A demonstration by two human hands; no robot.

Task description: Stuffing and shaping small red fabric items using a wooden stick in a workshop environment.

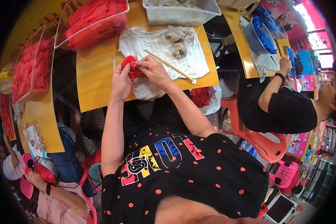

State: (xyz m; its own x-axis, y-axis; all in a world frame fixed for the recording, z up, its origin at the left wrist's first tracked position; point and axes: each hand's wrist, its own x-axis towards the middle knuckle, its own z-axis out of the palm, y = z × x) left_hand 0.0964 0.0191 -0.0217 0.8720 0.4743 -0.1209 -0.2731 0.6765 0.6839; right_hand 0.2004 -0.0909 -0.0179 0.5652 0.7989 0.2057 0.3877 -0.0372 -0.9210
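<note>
Both my hands pinch a small piece of red fabric [132,70] above the near edge of the yellow table. My left hand [121,80] grips its left side with thumb and fingers. My right hand [155,73] holds the other side, fingertips pressed together. Under and behind them a white cloth [138,41] is spread on the table. On that cloth lie a thin wooden stick [170,66] and some crumpled beige pieces [179,39]. A short white strip [114,65] rests on the wood beside my left hand.
Clear bins of red fabric [97,18] and beige pieces [181,15] stand at the table's back. Another red-filled bin [31,67] is on the left table. A white bag [212,99] hangs below on the right. Co-workers sit on both sides; an orange chair [254,138] stands at right.
</note>
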